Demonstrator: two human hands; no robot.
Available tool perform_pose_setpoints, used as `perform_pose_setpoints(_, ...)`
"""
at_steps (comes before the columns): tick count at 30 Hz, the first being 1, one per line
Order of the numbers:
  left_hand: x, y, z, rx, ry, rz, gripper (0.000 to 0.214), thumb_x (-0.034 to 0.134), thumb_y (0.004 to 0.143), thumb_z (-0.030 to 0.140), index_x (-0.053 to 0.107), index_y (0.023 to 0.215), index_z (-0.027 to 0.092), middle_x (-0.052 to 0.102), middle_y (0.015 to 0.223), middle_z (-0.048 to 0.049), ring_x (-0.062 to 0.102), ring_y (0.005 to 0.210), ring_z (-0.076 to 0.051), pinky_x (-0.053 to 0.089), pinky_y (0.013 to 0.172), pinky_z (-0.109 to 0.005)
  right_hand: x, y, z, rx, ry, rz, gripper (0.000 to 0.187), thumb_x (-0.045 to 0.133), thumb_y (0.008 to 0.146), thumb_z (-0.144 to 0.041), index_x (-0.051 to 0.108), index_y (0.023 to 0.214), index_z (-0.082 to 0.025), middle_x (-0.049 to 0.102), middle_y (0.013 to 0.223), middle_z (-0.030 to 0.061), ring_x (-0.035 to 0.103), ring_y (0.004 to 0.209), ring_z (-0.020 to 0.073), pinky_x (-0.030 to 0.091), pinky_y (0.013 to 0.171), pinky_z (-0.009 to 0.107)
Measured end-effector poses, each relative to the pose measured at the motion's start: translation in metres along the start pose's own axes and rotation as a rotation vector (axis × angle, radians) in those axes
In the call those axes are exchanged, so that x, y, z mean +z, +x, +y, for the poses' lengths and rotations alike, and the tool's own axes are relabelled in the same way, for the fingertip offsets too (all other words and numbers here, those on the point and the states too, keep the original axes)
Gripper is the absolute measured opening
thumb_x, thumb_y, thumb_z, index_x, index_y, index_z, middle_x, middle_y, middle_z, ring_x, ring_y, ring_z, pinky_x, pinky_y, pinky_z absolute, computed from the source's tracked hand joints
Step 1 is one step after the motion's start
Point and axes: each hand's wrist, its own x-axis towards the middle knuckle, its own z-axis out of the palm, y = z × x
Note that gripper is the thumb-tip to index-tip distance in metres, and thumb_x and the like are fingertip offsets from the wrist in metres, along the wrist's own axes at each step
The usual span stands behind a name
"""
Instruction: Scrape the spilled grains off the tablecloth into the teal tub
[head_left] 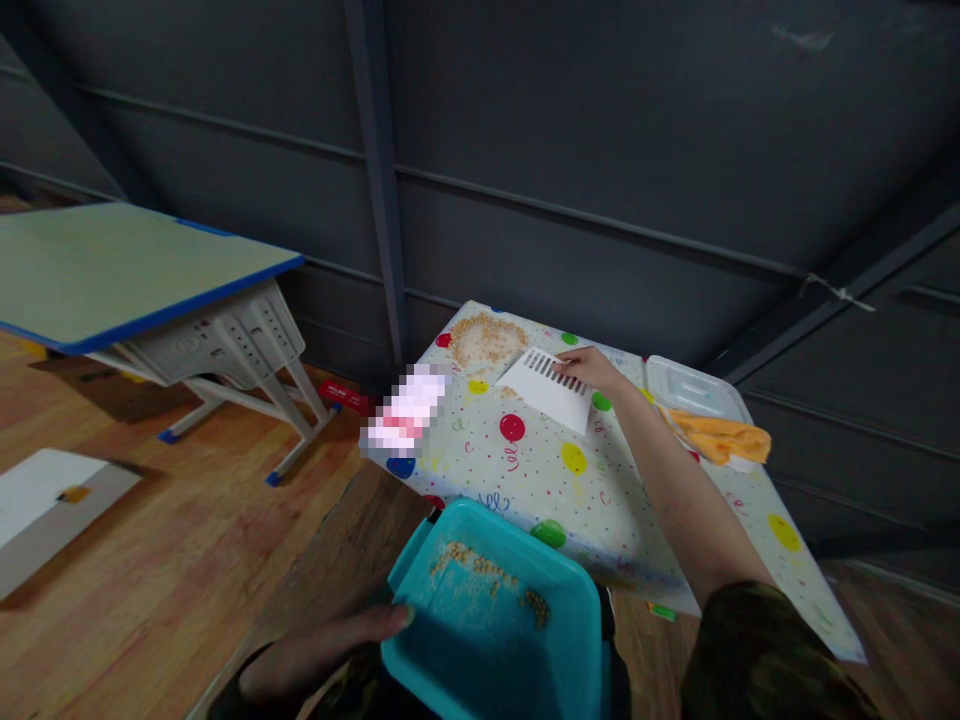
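Desk (135, 262) with blue edging stands well beyond the left hand (381, 622), off to its left. That hand holds the side of a blue tub (487, 655), thumb over the rim; I can't see its other fingers. Ahead of it, a masked bright rectangle (409, 408) lies at the left edge of the bench (465, 470), too blurred to name. Just right of the left hand, loose beans (480, 566) and fine crumbs lie along the tub's far part, with a small cluster toward the right. Out past the right hand (590, 368), to its left, a ring of tan beans with pale powder (487, 342) lies on the cloth-covered bench. The right hand pinches the upper edge of a white slotted sheet (555, 405), tilted over the bench beside those beans. Right of that hand are a clear lid or box (697, 388) and an orange cloth (716, 437). I judge the work partway: some beans are in the tub, while many remain on the bench.
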Motion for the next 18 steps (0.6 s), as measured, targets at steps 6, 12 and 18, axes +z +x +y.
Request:
perform_pose_setpoints(6, -0.002, 0.007, -0.004, -0.033, -0.003, -0.024, 0.060, 0.067, 0.082, 0.037, 0.053, 0.139, 0.023, 0.061, 0.140, -0.0086, 0.048, 0.136, -0.032, 0.031, 0.117, -0.053, 0.002, 0.007, -0.022, -0.057, -0.040, -0.067, 0.035, 0.065, 0.079, -0.025, 0.075, 0.109, -0.010, 0.076, 0.094, 0.0110, 0.066, 0.078, 0.0225, 0.049, 0.070, 0.032)
perform_pose_setpoints(12, -0.013, 0.010, -0.009, -0.128, 0.068, -0.073, 0.052, 0.063, 0.086, 0.040, 0.058, 0.134, 0.022, 0.062, 0.139, -0.0082, 0.054, 0.131, -0.032, 0.036, 0.114, -0.049, 0.013, 0.009, -0.024, -0.052, 0.026, -0.026, 0.034, 0.065, 0.079, -0.027, 0.076, 0.108, -0.012, 0.076, 0.096, 0.0101, 0.066, 0.080, 0.0221, 0.049, 0.069, 0.030)
perform_pose_setpoints(18, -0.011, 0.013, -0.013, -0.130, 0.032, 0.044, 0.051, 0.066, 0.084, 0.040, 0.061, 0.131, 0.020, 0.068, 0.132, -0.0088, 0.062, 0.123, -0.031, 0.040, 0.111, -0.045, 0.020, -0.003, -0.025, -0.081, 0.049, -0.037, 0.037, 0.065, 0.078, -0.031, 0.076, 0.110, -0.014, 0.076, 0.096, 0.0089, 0.065, 0.077, 0.0193, 0.047, 0.066, 0.028)
